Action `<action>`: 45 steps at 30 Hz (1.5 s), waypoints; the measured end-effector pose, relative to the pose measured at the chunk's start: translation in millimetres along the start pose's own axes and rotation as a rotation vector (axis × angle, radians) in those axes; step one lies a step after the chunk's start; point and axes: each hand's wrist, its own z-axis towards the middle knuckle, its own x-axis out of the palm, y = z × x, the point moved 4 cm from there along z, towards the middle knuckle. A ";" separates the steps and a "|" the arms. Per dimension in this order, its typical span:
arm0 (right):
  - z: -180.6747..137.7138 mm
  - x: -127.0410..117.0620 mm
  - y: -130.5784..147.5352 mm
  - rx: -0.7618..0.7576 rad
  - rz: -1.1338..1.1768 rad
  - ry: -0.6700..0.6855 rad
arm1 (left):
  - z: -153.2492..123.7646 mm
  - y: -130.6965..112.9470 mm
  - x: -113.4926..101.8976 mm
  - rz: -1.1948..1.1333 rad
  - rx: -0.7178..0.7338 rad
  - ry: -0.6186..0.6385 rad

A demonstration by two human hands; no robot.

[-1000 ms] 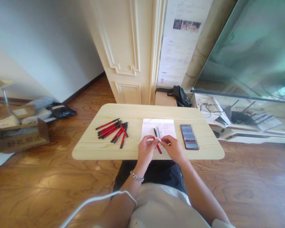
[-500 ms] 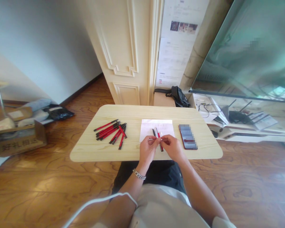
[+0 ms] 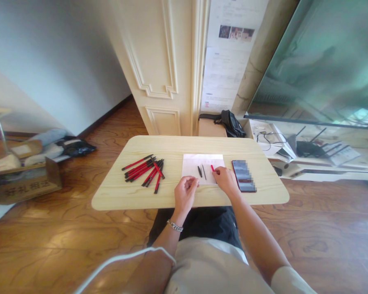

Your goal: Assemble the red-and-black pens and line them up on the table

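Note:
My right hand (image 3: 227, 180) pinches a red pen barrel (image 3: 212, 168) over the right part of a white paper sheet (image 3: 188, 162); the fingers hide its near end. At the sheet's near left edge is my left hand (image 3: 185, 192), thumb and fingertips drawn together. Whatever may be between them is too small to make out. Between the hands, a short black pen part (image 3: 199, 171) and a thin dark pen refill (image 3: 204, 172) lie side by side on the paper. A heap of several red-and-black pens (image 3: 144, 170) lies to the left on the table.
A phone (image 3: 244, 176) lies on the pale wooden table (image 3: 116, 200), right of the paper. Behind the table stand a box with a black bag (image 3: 231, 124) and a cream door panel (image 3: 162, 118). An open carton (image 3: 30, 183) sits on the floor at left.
My hands, together over the paper before, have moved apart. The right went right with the red barrel, the left went left. The black part and the refill now show uncovered.

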 end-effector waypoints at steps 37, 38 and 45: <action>-22.5 -1.8 15.8 -0.073 0.598 0.094 | -6.4 -12.5 8.9 0.040 -0.010 0.089; -29.5 -0.8 21.5 -0.101 0.636 0.125 | -5.7 -13.9 11.8 0.010 -0.013 0.107; -31.6 -3.3 26.3 -0.170 0.545 0.130 | -2.3 -11.5 20.4 -0.135 0.002 0.128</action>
